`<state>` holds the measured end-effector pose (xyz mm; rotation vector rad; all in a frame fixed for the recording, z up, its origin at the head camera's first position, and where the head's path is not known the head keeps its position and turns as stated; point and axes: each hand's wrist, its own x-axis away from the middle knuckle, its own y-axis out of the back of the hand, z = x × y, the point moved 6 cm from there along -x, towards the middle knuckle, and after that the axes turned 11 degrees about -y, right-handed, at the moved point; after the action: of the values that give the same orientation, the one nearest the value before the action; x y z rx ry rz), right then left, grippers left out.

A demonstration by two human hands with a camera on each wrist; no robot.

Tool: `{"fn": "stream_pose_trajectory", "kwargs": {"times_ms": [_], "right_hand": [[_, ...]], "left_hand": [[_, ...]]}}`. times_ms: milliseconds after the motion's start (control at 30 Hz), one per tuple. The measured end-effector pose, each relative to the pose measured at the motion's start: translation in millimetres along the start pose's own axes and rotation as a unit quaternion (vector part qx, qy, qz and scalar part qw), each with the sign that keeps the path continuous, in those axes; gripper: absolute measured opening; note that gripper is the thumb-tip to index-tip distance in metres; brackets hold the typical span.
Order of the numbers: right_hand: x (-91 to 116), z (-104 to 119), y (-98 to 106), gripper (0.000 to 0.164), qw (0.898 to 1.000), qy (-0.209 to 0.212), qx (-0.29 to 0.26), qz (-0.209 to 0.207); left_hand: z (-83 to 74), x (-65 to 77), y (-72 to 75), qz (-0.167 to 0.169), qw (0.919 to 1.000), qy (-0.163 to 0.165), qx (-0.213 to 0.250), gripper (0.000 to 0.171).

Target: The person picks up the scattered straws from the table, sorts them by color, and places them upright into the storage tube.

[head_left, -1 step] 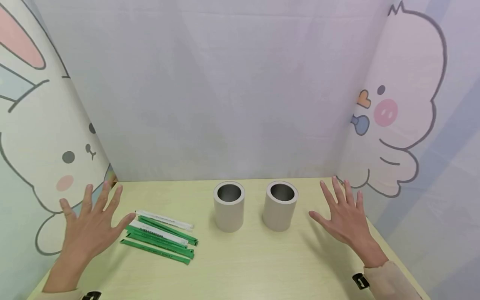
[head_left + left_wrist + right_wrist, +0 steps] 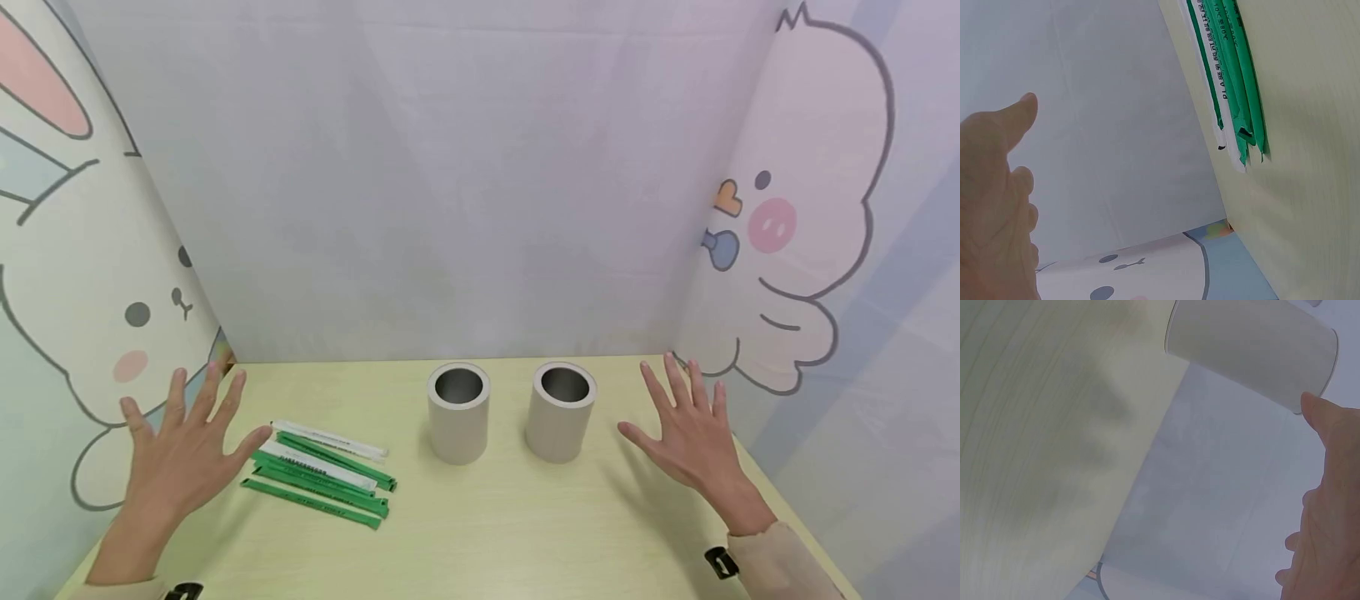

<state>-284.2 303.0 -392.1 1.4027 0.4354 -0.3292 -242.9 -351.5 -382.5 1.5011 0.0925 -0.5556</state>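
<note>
My left hand (image 2: pixel 183 446) hovers over the table's left side with fingers spread, holding nothing; its thumb tip is just beside a pile of green and white wrapped sticks (image 2: pixel 322 472) (image 2: pixel 1229 81). My right hand (image 2: pixel 690 437) is spread the same way at the right, empty, a short gap from the right of two grey cylindrical cups (image 2: pixel 560 411) (image 2: pixel 1254 347). The left cup (image 2: pixel 458 411) stands upright next to it, both open at the top. In the wrist views only the edge of each hand (image 2: pixel 994 200) (image 2: pixel 1329 506) shows.
The pale yellow-green table (image 2: pixel 480 533) is closed in by a lilac back wall (image 2: pixel 450 183) and side panels printed with a cartoon rabbit (image 2: pixel 90 275) at left and a cartoon chick (image 2: pixel 810 217) at right. A sleeve (image 2: pixel 780 562) covers my right forearm.
</note>
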Motion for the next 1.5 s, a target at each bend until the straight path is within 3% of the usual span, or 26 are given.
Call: {"fn": "stream_pose_trajectory", "kwargs": {"times_ms": [667,900,1100,1333,1400,1500], "right_hand": [[-0.2,-3.2,4.2,0.101,1.000,-0.008,-0.012,0.003],[-4.6,5.7,1.5,0.100,0.999,-0.006,-0.048,0.011],[-10.7,14.1,0.0,0.098,0.994,-0.015,-0.097,0.042],[-17.6,21.9,-3.5,0.093,0.976,-0.037,-0.188,0.099],[-19.9,25.5,-5.0,0.091,0.964,-0.038,-0.234,0.117],[-22.6,31.2,-7.4,0.087,0.938,-0.038,-0.313,0.144]], "left_hand": [[-2.5,-1.7,4.0,-0.005,0.9999,-0.009,-0.003,0.101],[-3.2,-1.3,1.7,-0.007,0.9998,-0.020,0.005,0.102],[-4.2,-4.4,4.4,-0.015,0.9994,-0.028,0.015,0.100],[-8.7,-6.6,4.7,-0.019,0.9976,-0.046,0.048,0.098],[-10.3,-7.1,4.0,-0.024,0.9961,-0.054,0.066,0.097],[-13.9,-8.0,3.5,-0.030,0.9909,-0.070,0.111,0.095]]}}
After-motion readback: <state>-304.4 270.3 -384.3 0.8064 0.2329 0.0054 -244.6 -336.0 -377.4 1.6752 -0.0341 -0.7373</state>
